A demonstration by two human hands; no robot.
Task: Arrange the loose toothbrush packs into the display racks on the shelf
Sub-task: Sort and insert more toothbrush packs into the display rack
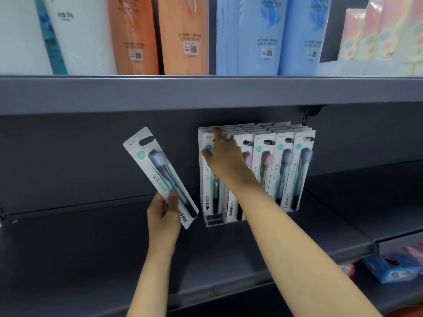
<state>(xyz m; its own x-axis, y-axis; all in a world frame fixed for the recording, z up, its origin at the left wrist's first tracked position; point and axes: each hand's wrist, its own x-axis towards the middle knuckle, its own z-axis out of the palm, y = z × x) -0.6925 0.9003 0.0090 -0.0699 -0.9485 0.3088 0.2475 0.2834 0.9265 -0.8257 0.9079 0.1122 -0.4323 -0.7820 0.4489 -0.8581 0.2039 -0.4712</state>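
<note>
The left hand holds one toothbrush pack by its bottom end, tilted, just left of the rack on the gray shelf. The right hand reaches out with fingers straight, touching the tops of the packs in the rack.

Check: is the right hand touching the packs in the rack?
Touching. The head view shows the right hand with its forefinger on the top edge of the leftmost racked packs.
</note>
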